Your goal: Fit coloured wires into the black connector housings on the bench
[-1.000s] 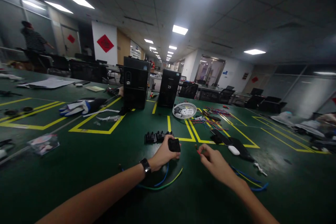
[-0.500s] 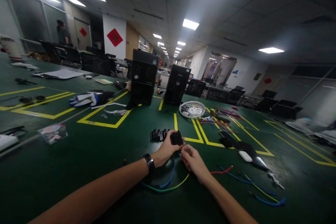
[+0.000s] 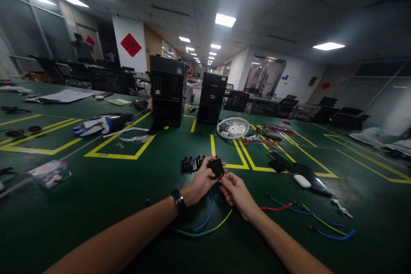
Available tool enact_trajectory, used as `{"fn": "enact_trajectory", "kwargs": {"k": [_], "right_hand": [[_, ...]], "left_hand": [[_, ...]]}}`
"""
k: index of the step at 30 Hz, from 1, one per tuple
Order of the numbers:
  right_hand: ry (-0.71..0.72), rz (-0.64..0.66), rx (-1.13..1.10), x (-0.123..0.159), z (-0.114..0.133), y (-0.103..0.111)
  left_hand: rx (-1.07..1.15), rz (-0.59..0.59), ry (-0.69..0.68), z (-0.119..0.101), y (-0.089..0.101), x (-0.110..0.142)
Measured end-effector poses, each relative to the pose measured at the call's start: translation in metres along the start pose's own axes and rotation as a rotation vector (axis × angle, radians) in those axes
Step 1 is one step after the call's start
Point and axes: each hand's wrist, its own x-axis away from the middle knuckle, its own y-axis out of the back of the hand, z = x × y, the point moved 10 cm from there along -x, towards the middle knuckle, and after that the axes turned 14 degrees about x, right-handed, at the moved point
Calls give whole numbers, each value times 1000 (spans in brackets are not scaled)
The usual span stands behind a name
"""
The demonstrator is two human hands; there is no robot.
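My left hand (image 3: 203, 180), with a black watch on its wrist, is closed around a small black block-shaped part (image 3: 215, 167). At the block's lower right edge my right hand (image 3: 236, 192) has its fingers pinched together; whatever lies between them is too small to make out. Just beyond the left hand lies a row of black plastic pieces (image 3: 190, 164). Beneath the hands run a blue wire (image 3: 210, 212) and a green-yellow wire (image 3: 205, 234), the latter passing out of sight behind the right hand. A red wire (image 3: 274, 209) shows beside the right forearm.
Two black computer towers (image 3: 167, 94) (image 3: 212, 98) stand behind a white basket (image 3: 233, 128). Loose blue wires (image 3: 335, 234) lie at right, near a white mouse-like object (image 3: 302, 181). At left are a clear box (image 3: 50, 174) and gloves (image 3: 93, 126). A person (image 3: 82, 48) stands far back.
The view has shifted slightly. Both hands stay together at the black block, which appears tilted a little differently. The distant person has turned and raised an arm.
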Motion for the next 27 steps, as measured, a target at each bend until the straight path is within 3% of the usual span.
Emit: {"fn": "enact_trajectory", "kwargs": {"k": [9, 22, 27], "right_hand": [[-16, 65, -85, 3, -1, -8], [-6, 72, -115, 6, 3, -9], [9, 61, -132, 6, 3, -8]], "left_hand": [[-44, 4, -23, 0, 0, 1], [77, -23, 6, -1, -3, 2], [11, 5, 1, -2, -4, 3]]}}
